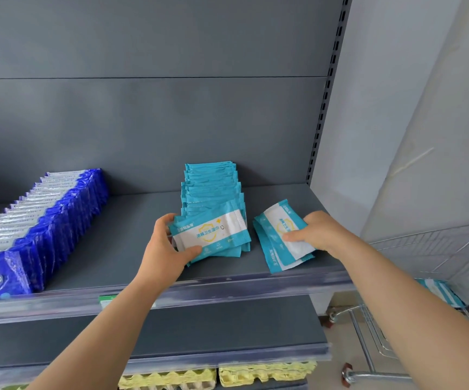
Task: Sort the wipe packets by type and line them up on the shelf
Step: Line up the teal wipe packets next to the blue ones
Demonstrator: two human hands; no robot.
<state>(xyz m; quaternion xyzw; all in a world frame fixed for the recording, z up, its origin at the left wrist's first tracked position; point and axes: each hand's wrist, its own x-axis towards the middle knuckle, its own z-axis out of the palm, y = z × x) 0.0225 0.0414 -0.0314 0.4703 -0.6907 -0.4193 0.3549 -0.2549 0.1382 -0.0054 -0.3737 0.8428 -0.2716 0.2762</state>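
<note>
**shelfnoob:** How would you finish this bit neatly?

**aisle9:** Big picture first. The grey shelf has a blue row on its left side and a teal row near the middle, well apart, so up here the sorting by type looks mostly done. The left hand grips the front packet of the teal row, thumb on its face and fingers curled round its left edge. The right hand pinches a small bunch of the same teal kind, thumb on top, lying on the shelf just right of that row.

I'd say the step is feeding that bunch onto the front of the teal row. My tip: the front packet sits skewed, so square it up first. Then steady it with the left so the row doesn't fan out, and slide the new ones in one at a time, same face out, same lean. Soft packs like these probably slip over each other, so go easy.

**shelfnoob:** How many of each?

**aisle9:** Blue row: twenty-something is my guess, since they overlap too tightly for an exact count. Teal row: around a dozen, same problem. The bunch looks like three, maybe two. There are also some spare packets in the cart on the right, too blurred to count.
</note>
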